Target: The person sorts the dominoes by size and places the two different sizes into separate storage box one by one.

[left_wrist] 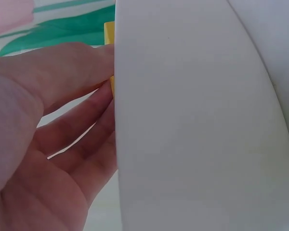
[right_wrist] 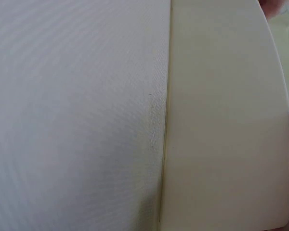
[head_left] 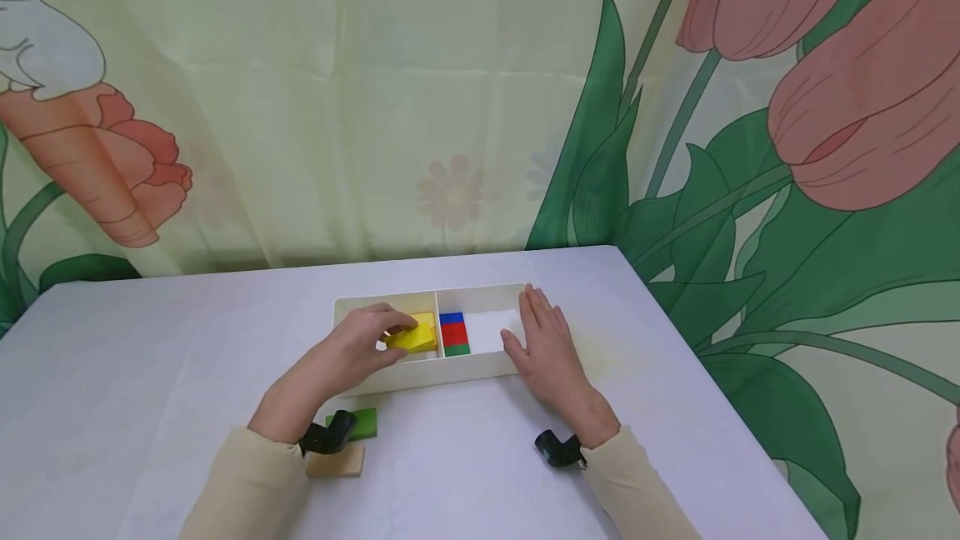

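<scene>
A white two-compartment box [head_left: 457, 376] sits on the table. My left hand [head_left: 358, 346] reaches into its left compartment and pinches a yellow block [head_left: 411, 338] between thumb and fingers; more yellow pieces lie under and behind it. In the left wrist view the box wall [left_wrist: 197, 120] hides the fingertips and most of the yellow block [left_wrist: 109, 32]. My right hand [head_left: 551, 348] rests against the box's right end, fingers straight, holding nothing. Blue, red and green blocks [head_left: 453, 333] lie in a row against the divider in the right compartment.
On the white-covered table [head_left: 187, 373], a green block [head_left: 364, 423] and a plain wooden block [head_left: 335, 462] lie in front of the box, near my left wrist. A printed curtain [head_left: 375, 107] hangs behind the table.
</scene>
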Demonstrator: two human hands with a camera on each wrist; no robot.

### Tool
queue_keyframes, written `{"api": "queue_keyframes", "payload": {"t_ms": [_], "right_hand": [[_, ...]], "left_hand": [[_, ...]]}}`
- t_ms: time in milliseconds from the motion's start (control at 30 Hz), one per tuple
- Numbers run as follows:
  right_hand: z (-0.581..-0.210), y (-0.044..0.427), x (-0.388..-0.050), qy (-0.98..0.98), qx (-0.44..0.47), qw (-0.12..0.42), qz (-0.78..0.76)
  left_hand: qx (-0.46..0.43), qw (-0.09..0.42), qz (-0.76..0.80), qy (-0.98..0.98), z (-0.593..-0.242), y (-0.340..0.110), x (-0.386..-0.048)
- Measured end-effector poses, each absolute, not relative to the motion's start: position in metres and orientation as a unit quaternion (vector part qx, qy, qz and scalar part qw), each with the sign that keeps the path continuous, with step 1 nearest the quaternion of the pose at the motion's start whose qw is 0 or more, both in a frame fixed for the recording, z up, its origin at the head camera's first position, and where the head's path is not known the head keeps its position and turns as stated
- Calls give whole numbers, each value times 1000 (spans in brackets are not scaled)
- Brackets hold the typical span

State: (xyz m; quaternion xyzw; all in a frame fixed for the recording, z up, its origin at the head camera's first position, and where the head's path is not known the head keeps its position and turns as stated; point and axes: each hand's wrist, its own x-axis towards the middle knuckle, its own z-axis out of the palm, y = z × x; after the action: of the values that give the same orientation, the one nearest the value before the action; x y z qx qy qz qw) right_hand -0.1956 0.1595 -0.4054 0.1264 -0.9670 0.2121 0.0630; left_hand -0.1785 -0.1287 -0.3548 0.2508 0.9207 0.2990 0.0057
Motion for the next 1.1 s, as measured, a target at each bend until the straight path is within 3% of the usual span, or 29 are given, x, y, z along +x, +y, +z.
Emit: {"api": "queue_keyframes", "payload": {"t_ms": [333,767,1100], "right_hand": [[-406,160,-195,-968,127,64,208],[-404,161,-195,-968,125,60,207],[-404,161,-195,-968,127,58,209]], "left_hand": [[242,94,300,918,-360,-131,-197],[303,136,296,896,-361,-132,-207],[297,147,283,900,-370,-128,-216]]}}
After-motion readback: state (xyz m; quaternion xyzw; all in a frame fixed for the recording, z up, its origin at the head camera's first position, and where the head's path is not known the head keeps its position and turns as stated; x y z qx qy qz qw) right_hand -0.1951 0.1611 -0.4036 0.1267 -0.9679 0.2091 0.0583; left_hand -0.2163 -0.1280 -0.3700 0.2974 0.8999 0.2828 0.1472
